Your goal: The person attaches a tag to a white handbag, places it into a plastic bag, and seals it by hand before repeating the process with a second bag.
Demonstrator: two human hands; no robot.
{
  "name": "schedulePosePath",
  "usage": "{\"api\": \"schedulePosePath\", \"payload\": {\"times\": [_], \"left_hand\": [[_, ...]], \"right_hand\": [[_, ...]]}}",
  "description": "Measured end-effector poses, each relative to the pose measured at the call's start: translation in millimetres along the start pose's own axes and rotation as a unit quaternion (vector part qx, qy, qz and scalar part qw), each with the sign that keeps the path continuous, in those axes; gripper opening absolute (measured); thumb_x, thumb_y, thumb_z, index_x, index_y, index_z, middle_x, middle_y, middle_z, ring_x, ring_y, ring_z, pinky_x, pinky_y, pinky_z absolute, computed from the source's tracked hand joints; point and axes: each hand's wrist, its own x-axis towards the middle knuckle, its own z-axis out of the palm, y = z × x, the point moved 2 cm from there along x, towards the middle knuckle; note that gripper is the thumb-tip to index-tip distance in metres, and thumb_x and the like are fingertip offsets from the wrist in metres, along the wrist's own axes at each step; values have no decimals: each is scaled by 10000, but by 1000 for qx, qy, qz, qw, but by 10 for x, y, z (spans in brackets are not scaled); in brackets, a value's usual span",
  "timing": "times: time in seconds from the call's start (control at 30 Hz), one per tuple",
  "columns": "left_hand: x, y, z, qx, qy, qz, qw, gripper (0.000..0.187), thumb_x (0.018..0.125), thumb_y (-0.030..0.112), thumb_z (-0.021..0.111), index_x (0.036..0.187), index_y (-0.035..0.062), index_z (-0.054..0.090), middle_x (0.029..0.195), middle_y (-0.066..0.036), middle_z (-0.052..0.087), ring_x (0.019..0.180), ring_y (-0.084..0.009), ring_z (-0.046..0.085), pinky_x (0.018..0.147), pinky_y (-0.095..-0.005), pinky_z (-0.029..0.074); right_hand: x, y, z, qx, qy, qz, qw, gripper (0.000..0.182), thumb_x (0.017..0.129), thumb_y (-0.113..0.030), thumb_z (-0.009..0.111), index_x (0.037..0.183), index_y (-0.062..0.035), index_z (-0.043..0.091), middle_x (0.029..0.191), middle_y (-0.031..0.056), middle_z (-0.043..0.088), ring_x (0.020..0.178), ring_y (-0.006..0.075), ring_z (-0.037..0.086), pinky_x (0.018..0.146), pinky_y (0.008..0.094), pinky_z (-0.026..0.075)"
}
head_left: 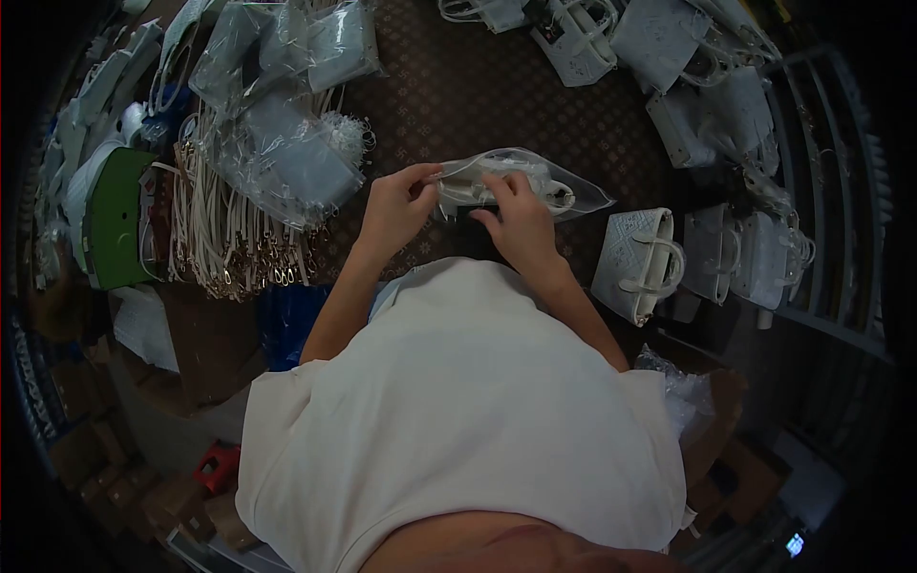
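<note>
A clear plastic bag [564, 188] with a white strap coiled inside lies on the dark patterned table [497, 95] in front of me. My left hand [396, 205] pinches the bag's left edge. The fingers of my right hand [519, 218] are closed on the bag's middle, pressing on the strap inside. Both hands are close together above the table's near edge.
A heap of white straps with gold clasps [229, 239] and bagged items [277, 143] lies to the left, beside a green object [119, 220]. White handbags [640, 263] stand at the right and along the far edge [659, 38]. Boxes sit on the floor below left.
</note>
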Motion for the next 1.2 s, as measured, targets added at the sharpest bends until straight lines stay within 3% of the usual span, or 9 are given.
{"api": "schedulePosePath", "payload": {"times": [0.07, 0.2, 0.27, 0.4, 0.57, 0.67, 0.77, 1.0, 1.2], "left_hand": [[-15, 12, 29, 4, 30, 30, 999, 215, 758, 62, 573, 955, -17, 612, 690, -93, 616, 576, -79, 538, 530, -219, 432], [-52, -82, 71, -4, 47, 18, 999, 230, 718, 33, 599, 942, -16, 591, 672, -96, 587, 575, -117, 539, 545, -250, 440], [-78, -182, 90, 117, 57, 61, 990, 301, 681, -19, 583, 980, -2, 554, 652, -50, 545, 568, -92, 500, 531, -226, 425], [-161, -274, 127, 150, 42, 107, 982, 371, 653, -26, 585, 1018, 6, 525, 640, -64, 507, 558, -113, 489, 535, -240, 429], [-164, -301, 144, 104, 67, 84, 989, 383, 657, -31, 567, 1037, 2, 523, 668, -69, 506, 548, -109, 481, 527, -238, 424], [-164, -292, 148, 86, 62, 62, 992, 371, 654, -16, 566, 1023, -12, 528, 718, -126, 532, 560, -175, 517, 544, -286, 443], [-152, -286, 162, 80, 63, 58, 993, 366, 659, -14, 562, 1024, -11, 528, 715, -122, 532, 555, -166, 516, 536, -280, 440], [-112, -355, 220, 73, 50, 86, 992, 403, 674, -26, 562, 1073, -3, 512, 745, -75, 570, 570, -74, 485, 526, -213, 418], [-98, -364, 174, 82, 40, 46, 995, 425, 675, -25, 568, 1094, 6, 503, 730, -79, 558, 584, -99, 501, 543, -229, 427]], "right_hand": [[-41, 159, 128, 41, -5, -76, 996, 258, 671, -104, 703, 889, -27, 589, 770, 84, 566, 682, 238, 582, 564, 303, 457], [-18, 168, -49, 233, -41, -10, 972, 160, 712, -77, 673, 834, -2, 603, 727, 53, 588, 615, 146, 568, 528, 250, 443], [7, 303, -135, 446, -88, 246, 856, 147, 738, -67, 656, 852, 6, 600, 759, 29, 601, 602, 92, 542, 544, 213, 439], [13, 240, -126, 422, -33, 221, 879, 146, 745, -44, 634, 851, 40, 580, 704, 51, 582, 598, 100, 566, 507, 200, 460], [-164, 144, -54, 160, 78, 77, 981, 247, 724, -110, 681, 914, -7, 560, 725, 65, 585, 580, 136, 566, 546, 246, 461], [-319, 193, -39, 45, -29, 97, 994, 383, 681, -142, 705, 988, -25, 506, 794, 139, 562, 636, 251, 580, 576, 337, 475], [-444, 289, 133, -43, 16, 39, 998, 426, 661, -153, 713, 1001, -23, 493, 816, 134, 557, 716, 284, 571, 624, 369, 468], [-326, 508, 458, 140, -60, 110, 982, 356, 660, -99, 702, 961, -3, 540, 877, 156, 573, 784, 301, 588, 665, 344, 480], [-267, 444, 359, 59, -67, -24, 996, 139, 682, -52, 654, 801, -9, 596, 764, 128, 598, 665, 251, 587, 604, 333, 473]]}}
